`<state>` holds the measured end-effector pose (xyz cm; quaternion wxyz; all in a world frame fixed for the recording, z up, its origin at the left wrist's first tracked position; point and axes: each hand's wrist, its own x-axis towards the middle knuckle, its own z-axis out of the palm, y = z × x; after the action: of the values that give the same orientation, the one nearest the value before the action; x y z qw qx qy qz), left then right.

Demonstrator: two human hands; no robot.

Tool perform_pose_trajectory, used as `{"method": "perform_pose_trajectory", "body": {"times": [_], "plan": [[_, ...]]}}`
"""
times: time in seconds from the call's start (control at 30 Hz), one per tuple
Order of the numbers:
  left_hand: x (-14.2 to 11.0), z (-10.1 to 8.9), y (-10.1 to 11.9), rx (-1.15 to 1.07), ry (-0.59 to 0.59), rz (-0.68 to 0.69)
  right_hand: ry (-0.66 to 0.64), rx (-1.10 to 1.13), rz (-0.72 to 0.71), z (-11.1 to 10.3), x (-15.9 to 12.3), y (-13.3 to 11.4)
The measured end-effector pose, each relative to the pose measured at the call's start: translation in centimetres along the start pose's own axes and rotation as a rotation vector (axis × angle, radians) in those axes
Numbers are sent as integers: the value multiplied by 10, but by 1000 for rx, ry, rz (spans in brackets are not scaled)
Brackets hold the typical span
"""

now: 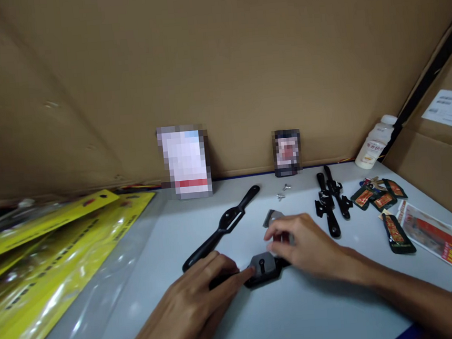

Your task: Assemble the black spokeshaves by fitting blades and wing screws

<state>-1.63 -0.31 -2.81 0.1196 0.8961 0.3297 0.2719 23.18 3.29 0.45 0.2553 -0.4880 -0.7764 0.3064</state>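
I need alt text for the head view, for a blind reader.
Left hand touches a black tool with a grey plate, right hand close beside. Further back on the pale table: a long black tool, two small screws, a bottle.

Head view looks forward-down, seemingly from close above.

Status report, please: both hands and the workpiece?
Left hand: fingertip on grey plate of black tool. Right hand: at tool's right side, grip unclear. Black frame lies close beyond left hand.
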Motion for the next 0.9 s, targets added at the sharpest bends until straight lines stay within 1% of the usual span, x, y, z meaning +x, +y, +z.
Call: {"method": "perform_pose_trajectory", "body": {"times": [0.1,0.17,0.27,0.37,0.47,0.57,0.67,0.73,0.8,0.9], "plan": [[0,1,2,-3,8,0,231,-125,8,-28,10,15],[-1,2,2,-2,5,0,327,-194,37,-48,17,29],[-2,4,0,4,5,-7,406,-309,87,-64,23,48],[-3,5,-3,17,13,-19,410,-426,130,-68,26,59],[-3,5,-5,40,5,-5,388,-530,174,-73,26,63],[-3,5,-8,62,-6,28,340,-602,221,-89,25,66],[-2,7,-10,83,56,56,200,-621,208,-105,21,66],[0,7,-12,84,68,82,83,-617,162,-110,17,62],[1,6,-12,81,37,92,-20,-614,107,-109,12,57],[2,4,-10,73,16,69,-153,-614,50,-102,5,51]]}}
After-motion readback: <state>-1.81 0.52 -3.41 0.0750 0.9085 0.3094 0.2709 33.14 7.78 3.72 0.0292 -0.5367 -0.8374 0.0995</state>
